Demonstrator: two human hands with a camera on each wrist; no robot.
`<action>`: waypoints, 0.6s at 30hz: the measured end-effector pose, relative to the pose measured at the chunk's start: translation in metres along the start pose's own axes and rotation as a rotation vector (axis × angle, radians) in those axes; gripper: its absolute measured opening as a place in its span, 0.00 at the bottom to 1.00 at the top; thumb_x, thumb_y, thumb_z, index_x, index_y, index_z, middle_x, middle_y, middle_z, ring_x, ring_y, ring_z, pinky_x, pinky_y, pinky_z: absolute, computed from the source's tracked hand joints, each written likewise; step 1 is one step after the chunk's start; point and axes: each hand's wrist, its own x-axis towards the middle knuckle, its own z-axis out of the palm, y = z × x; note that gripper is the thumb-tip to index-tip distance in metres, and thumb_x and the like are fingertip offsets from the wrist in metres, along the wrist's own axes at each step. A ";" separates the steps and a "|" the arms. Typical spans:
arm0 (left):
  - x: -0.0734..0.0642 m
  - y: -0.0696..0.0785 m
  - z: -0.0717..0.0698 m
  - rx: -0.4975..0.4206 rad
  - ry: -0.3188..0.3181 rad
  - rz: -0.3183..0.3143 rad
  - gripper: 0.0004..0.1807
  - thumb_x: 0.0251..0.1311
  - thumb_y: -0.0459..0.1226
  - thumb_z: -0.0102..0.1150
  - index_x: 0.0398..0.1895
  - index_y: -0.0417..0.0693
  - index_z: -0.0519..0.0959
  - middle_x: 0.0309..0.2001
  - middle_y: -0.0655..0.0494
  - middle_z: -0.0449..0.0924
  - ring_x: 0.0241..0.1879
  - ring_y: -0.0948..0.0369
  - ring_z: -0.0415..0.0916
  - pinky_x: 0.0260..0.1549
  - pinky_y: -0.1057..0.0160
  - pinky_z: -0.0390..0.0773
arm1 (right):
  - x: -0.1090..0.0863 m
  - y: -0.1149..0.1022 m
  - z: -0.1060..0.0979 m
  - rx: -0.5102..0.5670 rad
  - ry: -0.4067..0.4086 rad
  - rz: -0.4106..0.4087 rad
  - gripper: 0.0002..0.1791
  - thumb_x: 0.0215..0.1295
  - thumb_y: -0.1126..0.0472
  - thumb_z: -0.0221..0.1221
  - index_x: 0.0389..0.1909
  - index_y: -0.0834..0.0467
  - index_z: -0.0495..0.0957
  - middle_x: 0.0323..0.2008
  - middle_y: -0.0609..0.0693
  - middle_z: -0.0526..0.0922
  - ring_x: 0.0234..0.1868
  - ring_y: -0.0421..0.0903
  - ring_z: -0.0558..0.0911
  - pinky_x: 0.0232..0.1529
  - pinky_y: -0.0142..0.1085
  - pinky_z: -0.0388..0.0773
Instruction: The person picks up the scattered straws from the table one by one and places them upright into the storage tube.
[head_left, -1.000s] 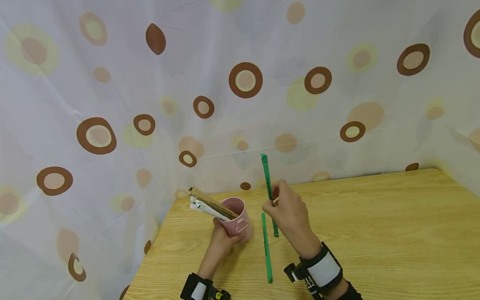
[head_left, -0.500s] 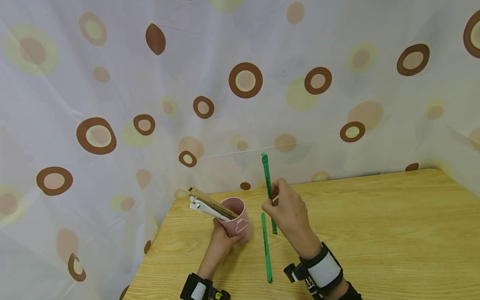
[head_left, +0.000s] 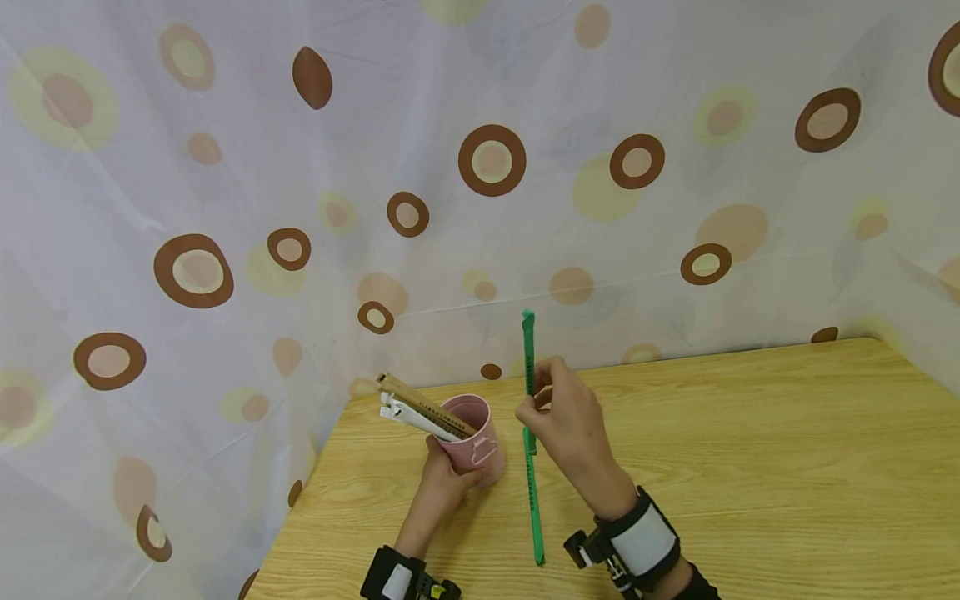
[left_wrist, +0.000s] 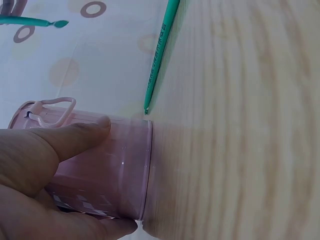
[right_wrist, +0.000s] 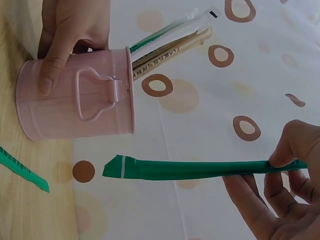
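My left hand [head_left: 444,485] grips a pink metal pail [head_left: 491,461] on the table, its thumb lying along the side. Brown wrapped straws [head_left: 429,408] and white wrapped straws [head_left: 411,418] lean out over the pail's left rim. A green wrapped straw [right_wrist: 152,39] shows beside them in the right wrist view. Right of the pail, my right hand [head_left: 576,429] pinches another green wrapped straw [head_left: 528,350] near its middle, nearly upright above the table. A further green wrapped straw [head_left: 535,517] lies on the wood below that hand.
The light wooden table [head_left: 750,467] stretches far to the right. Behind it and along the left hangs a white curtain [head_left: 420,100] with brown and yellow circles. Each wrist wears a black strap with a small camera [head_left: 581,550].
My right hand has shifted slightly left, turning its straw more upright. In the head view that straw's lower end now overlaps the lying straw's top. My left hand and the pail stay put.
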 end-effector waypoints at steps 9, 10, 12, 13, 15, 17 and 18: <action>0.001 0.001 0.001 -0.058 -0.011 0.000 0.55 0.42 0.36 0.71 0.67 0.40 0.43 0.64 0.40 0.60 0.61 0.53 0.62 0.58 0.53 0.63 | -0.006 -0.001 0.024 0.170 0.044 -0.193 0.16 0.51 0.69 0.59 0.40 0.53 0.69 0.34 0.44 0.74 0.34 0.37 0.77 0.32 0.30 0.77; 0.001 0.001 0.001 -0.071 -0.016 -0.002 0.55 0.42 0.36 0.71 0.68 0.40 0.42 0.64 0.40 0.59 0.62 0.53 0.61 0.58 0.53 0.63 | -0.007 -0.001 0.027 0.184 0.051 -0.226 0.16 0.52 0.69 0.59 0.41 0.53 0.69 0.34 0.44 0.74 0.35 0.38 0.77 0.33 0.31 0.77; 0.002 0.002 0.000 -0.073 -0.019 -0.004 0.57 0.42 0.36 0.71 0.69 0.41 0.41 0.65 0.39 0.58 0.62 0.52 0.61 0.58 0.52 0.63 | -0.008 0.001 0.034 0.212 0.064 -0.287 0.17 0.54 0.69 0.58 0.44 0.54 0.69 0.36 0.46 0.74 0.38 0.40 0.78 0.34 0.33 0.78; 0.002 0.001 0.000 -0.067 -0.020 -0.014 0.57 0.42 0.36 0.71 0.69 0.41 0.41 0.65 0.39 0.58 0.62 0.52 0.61 0.58 0.53 0.64 | -0.008 0.002 0.038 0.227 0.070 -0.316 0.17 0.55 0.69 0.58 0.45 0.55 0.69 0.37 0.47 0.74 0.39 0.41 0.78 0.35 0.34 0.78; 0.003 0.000 0.000 -0.055 -0.023 -0.023 0.57 0.43 0.37 0.71 0.69 0.41 0.40 0.65 0.39 0.57 0.62 0.51 0.61 0.58 0.53 0.64 | -0.009 0.006 0.046 0.253 0.074 -0.356 0.17 0.57 0.68 0.57 0.47 0.55 0.68 0.38 0.49 0.74 0.40 0.43 0.78 0.36 0.35 0.78; 0.003 0.000 -0.001 -0.034 -0.023 -0.020 0.57 0.43 0.37 0.71 0.69 0.39 0.39 0.65 0.37 0.57 0.62 0.50 0.61 0.58 0.52 0.64 | -0.009 0.009 0.054 0.258 0.076 -0.386 0.18 0.59 0.68 0.56 0.49 0.55 0.67 0.39 0.50 0.74 0.42 0.44 0.78 0.38 0.34 0.78; 0.003 0.000 -0.002 -0.033 -0.025 -0.016 0.57 0.43 0.37 0.71 0.69 0.39 0.39 0.65 0.38 0.58 0.62 0.50 0.61 0.58 0.52 0.64 | -0.009 0.011 0.057 0.251 0.072 -0.400 0.18 0.60 0.68 0.55 0.50 0.56 0.66 0.41 0.51 0.74 0.43 0.45 0.77 0.40 0.33 0.77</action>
